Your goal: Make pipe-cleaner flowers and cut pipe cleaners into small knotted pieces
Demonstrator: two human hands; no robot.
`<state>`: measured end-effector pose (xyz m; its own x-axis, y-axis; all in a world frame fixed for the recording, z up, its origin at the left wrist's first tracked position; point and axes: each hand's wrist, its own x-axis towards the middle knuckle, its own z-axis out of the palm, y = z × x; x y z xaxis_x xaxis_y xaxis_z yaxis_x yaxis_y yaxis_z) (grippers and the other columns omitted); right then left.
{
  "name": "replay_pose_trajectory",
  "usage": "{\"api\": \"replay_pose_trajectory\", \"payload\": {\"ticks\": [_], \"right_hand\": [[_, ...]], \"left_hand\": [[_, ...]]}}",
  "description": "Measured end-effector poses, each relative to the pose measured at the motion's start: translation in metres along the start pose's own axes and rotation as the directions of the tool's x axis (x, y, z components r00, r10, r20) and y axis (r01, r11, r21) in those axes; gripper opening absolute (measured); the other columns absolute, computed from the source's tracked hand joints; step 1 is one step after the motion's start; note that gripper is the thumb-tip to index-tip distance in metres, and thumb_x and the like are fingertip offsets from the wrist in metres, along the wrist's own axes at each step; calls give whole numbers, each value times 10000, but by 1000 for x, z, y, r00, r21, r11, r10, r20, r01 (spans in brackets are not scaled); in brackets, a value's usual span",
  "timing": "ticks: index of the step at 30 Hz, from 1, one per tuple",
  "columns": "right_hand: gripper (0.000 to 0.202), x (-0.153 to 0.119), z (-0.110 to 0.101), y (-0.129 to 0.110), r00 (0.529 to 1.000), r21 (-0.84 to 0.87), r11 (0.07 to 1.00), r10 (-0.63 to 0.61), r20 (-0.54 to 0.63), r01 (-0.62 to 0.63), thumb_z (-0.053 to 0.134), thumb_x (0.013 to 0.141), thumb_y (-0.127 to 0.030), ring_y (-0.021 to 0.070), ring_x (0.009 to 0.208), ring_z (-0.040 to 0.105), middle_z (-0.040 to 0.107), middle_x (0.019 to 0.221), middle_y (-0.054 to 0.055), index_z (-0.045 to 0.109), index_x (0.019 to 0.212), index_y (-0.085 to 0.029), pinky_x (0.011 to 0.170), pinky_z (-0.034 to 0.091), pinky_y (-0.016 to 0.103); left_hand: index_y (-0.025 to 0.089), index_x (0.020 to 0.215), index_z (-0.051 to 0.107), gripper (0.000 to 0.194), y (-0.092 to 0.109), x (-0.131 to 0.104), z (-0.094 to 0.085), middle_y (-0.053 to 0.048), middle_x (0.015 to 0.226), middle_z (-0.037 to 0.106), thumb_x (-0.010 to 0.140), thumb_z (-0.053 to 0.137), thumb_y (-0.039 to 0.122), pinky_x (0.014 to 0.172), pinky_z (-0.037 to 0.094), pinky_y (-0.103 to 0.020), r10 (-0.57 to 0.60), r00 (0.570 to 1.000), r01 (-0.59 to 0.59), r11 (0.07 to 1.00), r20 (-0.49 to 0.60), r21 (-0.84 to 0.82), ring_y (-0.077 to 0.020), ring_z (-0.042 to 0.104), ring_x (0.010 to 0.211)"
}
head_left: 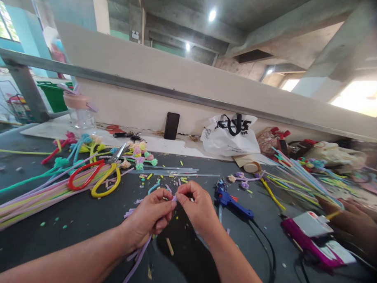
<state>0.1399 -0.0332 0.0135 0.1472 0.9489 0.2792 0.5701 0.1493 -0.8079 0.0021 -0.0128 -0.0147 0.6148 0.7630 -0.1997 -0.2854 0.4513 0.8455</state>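
Above dark worktop (pixel 96 214): left hand (pixel 149 214), right hand (pixel 197 206) both pinching lilac piece (pixel 174 198); blue glue gun (pixel 231 202) to right

Shows left hand (pixel 150 216) and right hand (pixel 200 208), both bare, with uncovered forearms (pixel 88 253) tapering smoothly toward the wrists (pixel 125 237).

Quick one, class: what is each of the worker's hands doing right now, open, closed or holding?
Left hand: closed, pinching a lilac piece.
Right hand: closed, pinching the same piece.
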Motion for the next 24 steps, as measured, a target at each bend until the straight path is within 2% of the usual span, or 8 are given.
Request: {"api": "replay_pose_trajectory", "payload": {"ticks": [10, 14, 17, 20, 24], "right_hand": [[48, 1, 2, 3, 997, 59, 996, 70, 8, -71, 555, 666, -217, 124, 600, 499, 563, 628, -12, 550, 648, -172, 578, 387, 234], [102, 3, -1, 4, 985, 250, 956, 134, 105, -157, 567, 677, -266, 98, 533, 445, 520, 614, -32, 546, 706, -170, 522, 360, 220], [175, 4, -6, 5, 986, 388, 912, 88, 138, -136, 532, 744, -314, 74, 514, 419, 538, 728, -25, 536, 856, -180, 510, 354, 210], [179, 4, -9, 6, 990, 324, 941, 62, 128, -101, 504, 782, -319, 71, 514, 406, 546, 715, -21, 568, 867, -176, 511, 341, 205], [163, 4, -11, 5, 981, 201, 976, 47, 187, -85, 538, 753, -288, 96, 579, 462, 571, 673, -15, 628, 816, -168, 564, 368, 215]], "left_hand": [[210, 794, 437, 199, -1, 0, 2, 89, 462, 470, 732, 582, 331, 316, 92, -146, 10, 1000, -8, 998, -27, 67, -3, 232, 294], [216, 796, 425, 220, 0, -1, 2, 88, 457, 474, 723, 589, 343, 312, 93, -152, -9, 1000, 10, 998, -19, 57, -6, 229, 284], [222, 803, 416, 236, 0, -1, 0, 87, 467, 477, 723, 598, 348, 318, 89, -152, -11, 1000, 11, 1000, -1, 20, -6, 237, 291], [225, 809, 415, 233, -1, 0, -3, 86, 482, 479, 732, 597, 349, 323, 81, -149, -11, 999, 11, 1000, 32, -12, -3, 233, 299], [226, 818, 427, 218, -3, 1, -5, 82, 494, 485, 743, 590, 349, 322, 86, -149, 7, 998, -6, 1000, 60, -18, -3, 237, 301]]}}
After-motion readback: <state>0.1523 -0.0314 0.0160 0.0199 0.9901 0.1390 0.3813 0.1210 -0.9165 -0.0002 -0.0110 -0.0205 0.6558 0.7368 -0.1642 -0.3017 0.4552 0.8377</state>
